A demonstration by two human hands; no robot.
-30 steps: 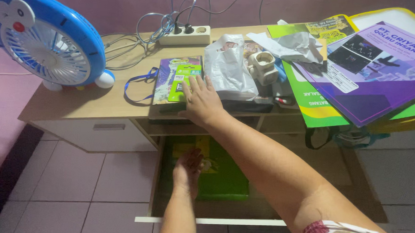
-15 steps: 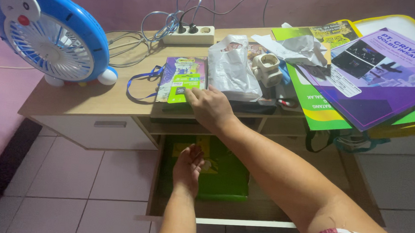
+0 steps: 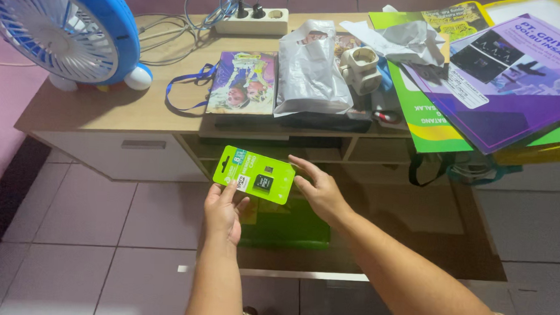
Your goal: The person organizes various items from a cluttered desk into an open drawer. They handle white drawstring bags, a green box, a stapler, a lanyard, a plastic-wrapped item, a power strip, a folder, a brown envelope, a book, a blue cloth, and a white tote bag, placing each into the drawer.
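My left hand (image 3: pixel 223 213) holds a small bright green card pack with a black memory card (image 3: pixel 254 174) by its lower left edge, in front of the desk. My right hand (image 3: pixel 317 189) hovers at the pack's right edge, fingers spread, touching or just off it. Below the hands lies a green folder (image 3: pixel 289 230) in the open low drawer (image 3: pixel 275 272). On the wooden desk (image 3: pixel 106 106) above sits a colourful picture booklet with a blue lanyard (image 3: pixel 242 83).
A blue and white round fan (image 3: pixel 59 28) stands at the desk's left. A power strip (image 3: pixel 251 21) with cables lies at the back. A grey plastic bag (image 3: pixel 312 67), a cream adapter cube (image 3: pixel 359 68) and purple and green folders (image 3: pixel 504 79) fill the right side. Tiled floor lies below.
My right hand left the desk top and came down in front of the desk. My left hand rose out of the drawer. The green card pack is now held up between them.
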